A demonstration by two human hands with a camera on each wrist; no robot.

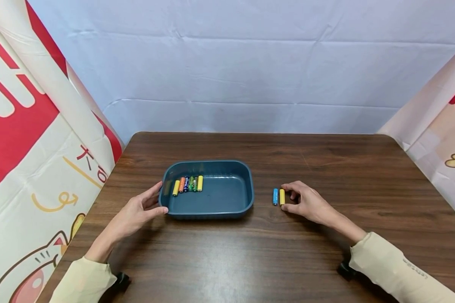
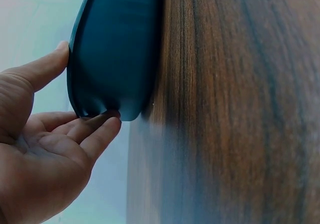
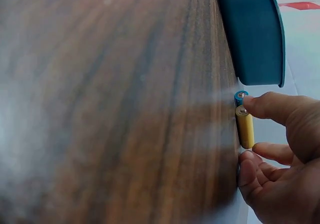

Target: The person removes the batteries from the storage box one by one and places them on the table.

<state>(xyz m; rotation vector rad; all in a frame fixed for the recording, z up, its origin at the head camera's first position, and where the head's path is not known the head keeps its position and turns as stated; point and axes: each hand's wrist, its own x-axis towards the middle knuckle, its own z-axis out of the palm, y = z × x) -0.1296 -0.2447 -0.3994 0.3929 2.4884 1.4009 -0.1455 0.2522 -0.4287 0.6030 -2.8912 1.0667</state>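
A dark blue plastic tray (image 1: pixel 212 214) sits on the table, and a row of several batteries (image 1: pixel 188 184) in yellow, orange, dark blue and green lies in its left part. My left hand (image 1: pixel 138 212) holds the tray's left end, thumb at the near corner of the rim and fingers against the end wall (image 2: pixel 117 49). To the right of the tray, my right hand (image 1: pixel 307 204) pinches a yellow battery (image 1: pixel 282 197) lengthwise between thumb and fingertips. Just left of that battery lies a light blue battery (image 1: pixel 275 197). In the right wrist view, the thumb partly covers the blue battery (image 3: pixel 239 100).
The brown wood-grain table (image 1: pixel 220 261) extends around the tray. A pale cloth (image 1: pixel 235 75) hangs behind its far edge. Printed cloths with red and cartoon patterns stand at the left (image 1: pixel 19 126) and right.
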